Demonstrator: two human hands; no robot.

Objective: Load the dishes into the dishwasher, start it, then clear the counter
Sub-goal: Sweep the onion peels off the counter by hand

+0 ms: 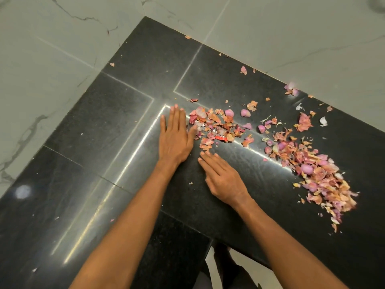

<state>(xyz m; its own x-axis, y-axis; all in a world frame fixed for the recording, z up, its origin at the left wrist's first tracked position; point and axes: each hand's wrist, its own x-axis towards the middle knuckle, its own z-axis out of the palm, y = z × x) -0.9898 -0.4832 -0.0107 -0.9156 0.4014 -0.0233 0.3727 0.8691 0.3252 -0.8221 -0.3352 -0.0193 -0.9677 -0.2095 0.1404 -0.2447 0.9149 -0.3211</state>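
Pink and orange onion peels lie scattered across the black granite counter (116, 126). A small heap of peels (216, 126) sits in the middle, with a red scrap (220, 138) in it. A larger heap (318, 174) spreads toward the right. My left hand (175, 136) lies flat on the counter, fingers straight, its edge touching the left side of the small heap. My right hand (223, 178) rests flat just below that heap, fingers straight and pointing up-left. Neither hand holds anything.
The counter forms a corner against grey marble wall tiles (62, 38) at the left and back. Loose peel bits (291, 88) lie along the back edge. The counter's front edge (210, 240) and floor show at the bottom centre.
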